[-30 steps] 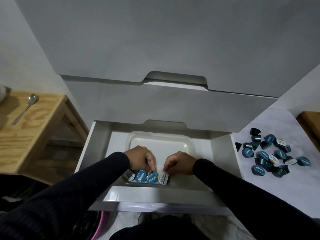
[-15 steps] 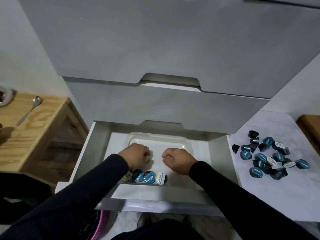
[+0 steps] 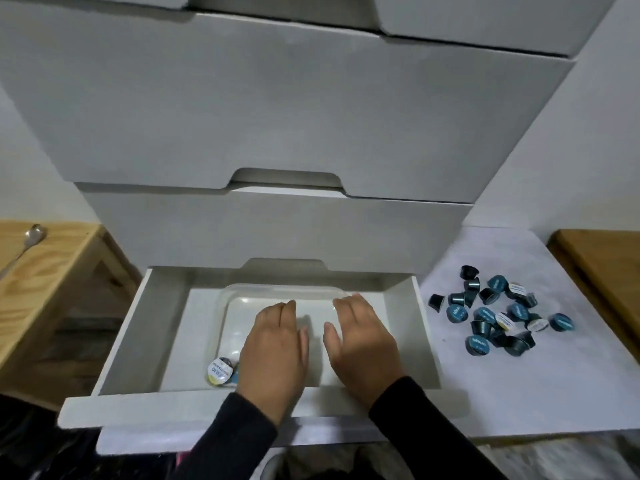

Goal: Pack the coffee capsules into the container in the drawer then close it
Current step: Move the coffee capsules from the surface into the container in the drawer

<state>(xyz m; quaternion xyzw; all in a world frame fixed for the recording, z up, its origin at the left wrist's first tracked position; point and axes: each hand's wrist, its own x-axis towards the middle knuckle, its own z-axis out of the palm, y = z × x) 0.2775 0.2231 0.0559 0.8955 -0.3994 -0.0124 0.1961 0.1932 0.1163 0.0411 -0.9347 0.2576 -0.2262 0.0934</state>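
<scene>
A clear plastic container (image 3: 239, 293) lies in the open white drawer (image 3: 114, 358). A few coffee capsules (image 3: 219, 371) sit at its near left corner; my left hand hides part of that row. My left hand (image 3: 275, 351) and my right hand (image 3: 362, 341) hover side by side over the container, palms down, fingers straight, holding nothing. A pile of several dark and blue capsules (image 3: 495, 311) lies on the white surface to the right of the drawer.
Closed grey-white drawers (image 3: 277, 116) rise behind the open one. A wooden table (image 3: 45, 271) with a spoon (image 3: 24, 245) stands at the left. A wooden edge (image 3: 602, 268) borders the white surface (image 3: 519, 393) at the right.
Both hands went from fists near the capsule row to flat, straight fingers over the container. The camera view tilted so the drawer sits lower and nearer.
</scene>
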